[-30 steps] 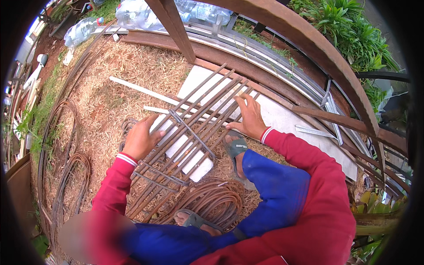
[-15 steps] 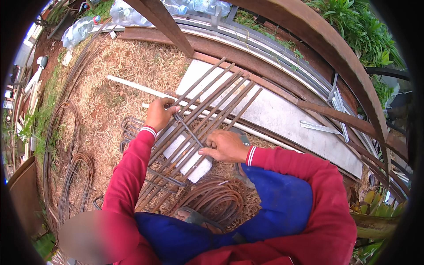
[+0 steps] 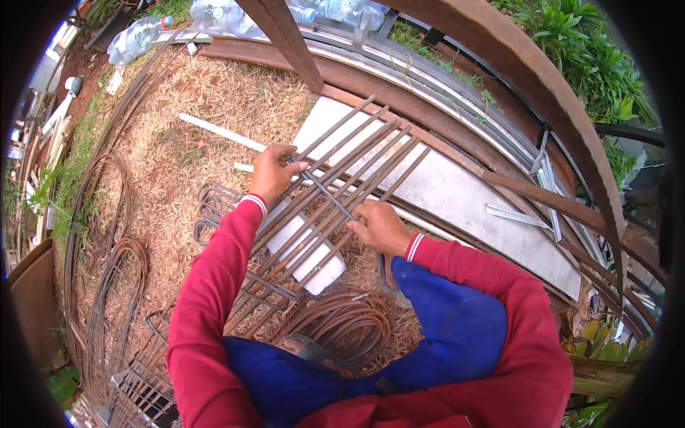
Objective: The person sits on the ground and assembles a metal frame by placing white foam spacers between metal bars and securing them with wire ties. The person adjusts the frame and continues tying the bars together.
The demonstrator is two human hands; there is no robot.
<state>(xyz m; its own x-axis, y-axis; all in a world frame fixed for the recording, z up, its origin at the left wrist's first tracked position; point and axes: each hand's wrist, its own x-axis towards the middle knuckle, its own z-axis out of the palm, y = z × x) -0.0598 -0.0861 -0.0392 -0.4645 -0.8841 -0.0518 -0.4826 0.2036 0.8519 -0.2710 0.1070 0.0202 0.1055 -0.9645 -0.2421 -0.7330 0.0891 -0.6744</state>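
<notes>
Wears deep-red sleeves (image 3: 207,314) with white-striped cuffs (image 3: 414,247) and bright blue trousers (image 3: 464,307); shows dark grey on the stirrup (image 3: 328,194), rusty brown on the rods (image 3: 352,164) and the coil (image 3: 374,314), smudged off-white on the board (image 3: 457,207), brighter white on the pipe (image 3: 217,131), mottled straw-yellow across the ground (image 3: 214,93), vivid green in the plants (image 3: 599,64).

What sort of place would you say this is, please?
It looks like an outdoor work yard, perhaps a small building site: rusty reinforcing bars and a coil of steel rod lie in the open, with leafy green plants growing nearby.
</notes>
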